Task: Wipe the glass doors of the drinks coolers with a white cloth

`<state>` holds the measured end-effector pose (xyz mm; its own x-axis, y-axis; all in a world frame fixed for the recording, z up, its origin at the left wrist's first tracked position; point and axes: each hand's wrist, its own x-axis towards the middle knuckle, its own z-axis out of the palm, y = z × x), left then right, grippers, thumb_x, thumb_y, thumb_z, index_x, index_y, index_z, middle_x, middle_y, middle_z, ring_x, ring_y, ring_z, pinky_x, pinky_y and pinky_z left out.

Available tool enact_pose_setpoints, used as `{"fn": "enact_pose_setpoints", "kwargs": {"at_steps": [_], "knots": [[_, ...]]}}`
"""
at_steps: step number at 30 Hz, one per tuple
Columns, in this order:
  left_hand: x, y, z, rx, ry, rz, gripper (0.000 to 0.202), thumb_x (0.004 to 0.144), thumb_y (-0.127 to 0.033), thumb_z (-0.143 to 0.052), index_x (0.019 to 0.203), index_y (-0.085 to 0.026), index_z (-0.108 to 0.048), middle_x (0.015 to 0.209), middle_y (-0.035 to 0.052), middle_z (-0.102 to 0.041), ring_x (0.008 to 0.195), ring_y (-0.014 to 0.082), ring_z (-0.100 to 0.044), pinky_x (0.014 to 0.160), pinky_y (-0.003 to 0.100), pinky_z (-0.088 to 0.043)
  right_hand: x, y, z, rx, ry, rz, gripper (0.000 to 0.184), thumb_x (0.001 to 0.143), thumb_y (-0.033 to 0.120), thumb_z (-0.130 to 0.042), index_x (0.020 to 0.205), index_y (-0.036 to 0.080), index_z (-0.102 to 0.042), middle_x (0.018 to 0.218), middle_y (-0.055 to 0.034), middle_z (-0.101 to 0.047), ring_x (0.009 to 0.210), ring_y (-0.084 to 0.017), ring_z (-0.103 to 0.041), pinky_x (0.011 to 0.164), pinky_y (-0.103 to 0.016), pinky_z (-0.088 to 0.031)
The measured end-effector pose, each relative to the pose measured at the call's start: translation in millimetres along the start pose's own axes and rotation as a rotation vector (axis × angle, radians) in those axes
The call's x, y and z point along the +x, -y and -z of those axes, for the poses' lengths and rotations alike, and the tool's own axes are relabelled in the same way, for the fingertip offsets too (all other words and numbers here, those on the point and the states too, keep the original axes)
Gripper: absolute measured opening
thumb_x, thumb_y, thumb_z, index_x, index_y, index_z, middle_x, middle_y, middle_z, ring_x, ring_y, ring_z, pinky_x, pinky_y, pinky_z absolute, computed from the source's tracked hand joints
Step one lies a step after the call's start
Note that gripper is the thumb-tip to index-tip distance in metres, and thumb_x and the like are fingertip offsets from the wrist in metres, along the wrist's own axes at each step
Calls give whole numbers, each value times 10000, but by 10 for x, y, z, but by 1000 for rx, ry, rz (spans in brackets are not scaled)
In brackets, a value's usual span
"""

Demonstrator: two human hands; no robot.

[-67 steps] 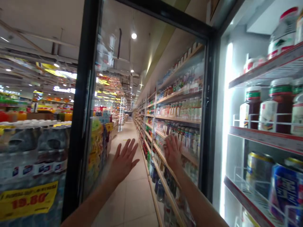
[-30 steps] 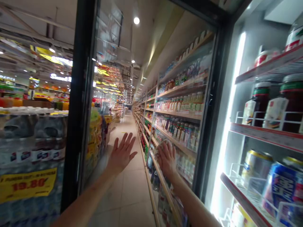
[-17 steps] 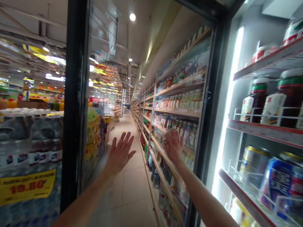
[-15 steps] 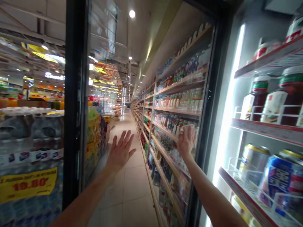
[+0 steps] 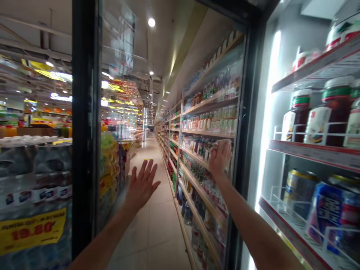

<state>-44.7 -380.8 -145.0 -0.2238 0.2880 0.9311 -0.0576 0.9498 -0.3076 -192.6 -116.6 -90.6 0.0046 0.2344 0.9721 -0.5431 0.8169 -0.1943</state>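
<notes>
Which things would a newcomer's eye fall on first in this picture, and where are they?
Probably the bare left hand, spread open, and the bare right hand, over a pale, cloth-like piece, both raised at a tall, black-framed glass door in the middle. To its right, a long, bright white light strip glows beside red-edged drink shelves. At lower left, a yellow price sign shows a red 19.80.

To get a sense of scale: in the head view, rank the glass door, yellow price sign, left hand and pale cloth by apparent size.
1. Glass door
2. Yellow price sign
3. Left hand
4. Pale cloth, partly hidden by the right hand
</notes>
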Motion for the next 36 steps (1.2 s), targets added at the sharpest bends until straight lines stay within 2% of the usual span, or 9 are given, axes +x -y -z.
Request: {"fn": "enact_pose_setpoints", "kwargs": {"at_steps": [3, 5, 10, 12, 18, 24, 30, 32, 36], "knots": [[5, 0, 1, 28, -33, -20, 639, 918, -437, -365, 1454, -163, -149, 1429, 139, -381, 1408, 212, -113, 1142, 501, -82, -114, 260, -26, 130, 145, 467, 400, 887, 282, -421, 1275, 248, -511, 1410, -87, -435, 1396, -239, -218, 1095, -494, -246], [7, 0, 6, 59, -34, -28, 629, 920, -417, -368, 1451, -153, -160, 1426, 137, -383, 1407, 215, -118, 1142, 498, -91, -134, 262, -33, 170, 201, 614, 385, 869, 282, -456, 1246, 288, -534, 1395, -49, -460, 1390, -220, -238, 1112, -467, -224], [6, 22, -6, 132, -27, -59, 583, 917, -377, -357, 1434, -133, -240, 1426, 137, -377, 1401, 239, -139, 1143, 504, -95, 370, -130, -95, 26, -1, -96, 461, 891, 268, -333, 1325, 184, -464, 1444, -163, -363, 1365, -297, -278, 1038, -570, -287], [-1, 41, -33, 136, -29, -64, 577, 914, -378, -350, 1430, -139, -255, 1421, 139, -383, 1395, 247, -167, 1140, 515, -97, 562, -75, -139, 29, -58, -189, 476, 892, 266, -310, 1335, 164, -450, 1453, -179, -341, 1370, -305, -260, 1030, -582, -291], [-67, 51, -74, 144, 5, -30, 540, 908, -397, -350, 1400, -174, -341, 1423, 129, -395, 1380, 255, -239, 1137, 513, -116, 595, 291, -203, 162, 204, 587, 394, 872, 284, -419, 1247, 275, -540, 1408, -58, -444, 1389, -213, -238, 1100, -463, -252], [232, 162, 183, 77, -13, -55, 486, 897, -429, -388, 1338, -235, -444, 1406, 94, -442, 1364, 249, -295, 1145, 488, -106, 886, 49, -232, 46, -45, -125, 475, 874, 259, -314, 1305, 159, -489, 1438, -168, -368, 1369, -299, -257, 1044, -570, -270], [883, 451, 381, 84, -84, 218, 638, 896, -451, -385, 1439, -153, -228, 1501, 205, -204, 1395, 356, -149, 1067, 649, -121, 816, 340, -189, 164, 217, 503, 401, 864, 279, -421, 1246, 265, -542, 1409, -51, -445, 1373, -215, -273, 1102, -464, -246], [929, 469, 383, 75, -97, 210, 648, 903, -450, -373, 1452, -169, -175, 1505, 200, -198, 1398, 352, -137, 1066, 657, -101, 930, 204, -144, 154, 191, 333, 399, 862, 288, -417, 1237, 260, -551, 1409, -59, -443, 1355, -225, -303, 1096, -479, -247], [882, 429, 390, 84, -117, 193, 666, 911, -455, -355, 1462, -196, -88, 1509, 189, -192, 1400, 351, -128, 1060, 670, -94, 1394, 12, -147, 88, 1, -138, 525, 893, 249, -246, 1329, 18, -426, 1429, -281, -313, 1357, -352, -242, 1029, -600, -243]]}}
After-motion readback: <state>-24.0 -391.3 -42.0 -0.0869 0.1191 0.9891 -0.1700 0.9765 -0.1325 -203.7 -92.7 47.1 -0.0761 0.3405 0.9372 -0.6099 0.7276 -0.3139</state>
